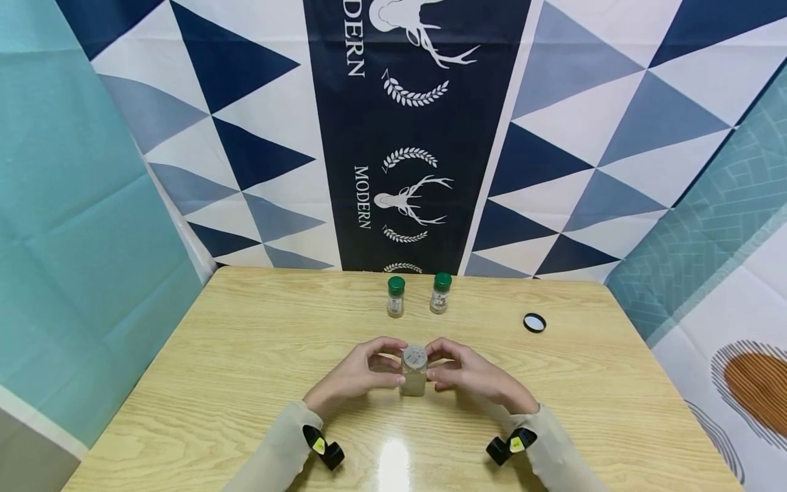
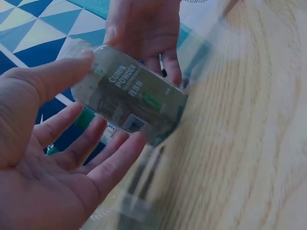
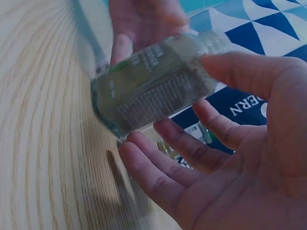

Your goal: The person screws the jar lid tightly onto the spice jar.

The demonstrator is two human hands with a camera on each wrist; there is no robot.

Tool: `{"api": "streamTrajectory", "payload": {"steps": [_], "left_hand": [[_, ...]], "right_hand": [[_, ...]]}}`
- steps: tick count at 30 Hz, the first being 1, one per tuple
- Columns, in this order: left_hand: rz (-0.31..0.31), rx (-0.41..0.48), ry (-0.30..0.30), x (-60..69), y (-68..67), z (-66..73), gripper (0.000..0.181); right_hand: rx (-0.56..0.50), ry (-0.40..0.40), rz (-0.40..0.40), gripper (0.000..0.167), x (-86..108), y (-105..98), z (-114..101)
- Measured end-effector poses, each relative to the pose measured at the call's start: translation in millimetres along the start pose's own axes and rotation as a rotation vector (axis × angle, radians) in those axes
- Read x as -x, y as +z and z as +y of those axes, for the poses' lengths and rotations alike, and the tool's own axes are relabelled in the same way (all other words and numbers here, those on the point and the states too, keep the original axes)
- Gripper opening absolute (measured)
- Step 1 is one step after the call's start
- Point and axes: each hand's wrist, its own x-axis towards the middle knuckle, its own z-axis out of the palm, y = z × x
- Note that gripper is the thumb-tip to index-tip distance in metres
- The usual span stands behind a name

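Observation:
A glass cumin powder jar [image 1: 413,381] is between both hands, its grey perforated shaker top facing up in the head view. My left hand [image 1: 364,369] grips it from the left, thumb near the shoulder and fingers along the side. From the other side my right hand [image 1: 473,374] grips it too, thumb near the neck. The label of the cumin powder jar [image 2: 129,91] reads "CUMIN POWDER" in the left wrist view. Rows of small print cover another face of the cumin powder jar [image 3: 153,91] in the right wrist view. Whether its base touches the table cannot be told.
Two small spice jars with green lids, a left one [image 1: 396,297] and a right one [image 1: 440,294], stand farther back on the wooden table [image 1: 246,342]. A round black-rimmed lid with a pale inside [image 1: 534,322] lies at the right. Patterned cloth [image 1: 406,137] hangs behind the table.

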Motion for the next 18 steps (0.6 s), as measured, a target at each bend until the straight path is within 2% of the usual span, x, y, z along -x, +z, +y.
{"api": "streamTrajectory", "payload": {"steps": [5, 8, 13, 18], "left_hand": [[-0.023, -0.047, -0.018, -0.6, 0.9, -6.1, 0.055], [-0.013, -0.071, -0.03, -0.1, 3.1, -7.8, 0.052], [0.004, -0.061, -0.047, 0.8, 6.6, -7.7, 0.051], [0.005, -0.076, -0.051, 0.5, 8.7, -7.3, 0.05]], "right_hand": [[0.002, 0.006, -0.002, 0.035, 0.1, 1, -1], [0.01, 0.009, 0.0, 0.035, -0.6, 1, -1], [0.048, 0.007, 0.001, 0.034, -0.3, -1, -1], [0.054, -0.02, 0.054, 0.036, 5.0, -11, -4]]}}
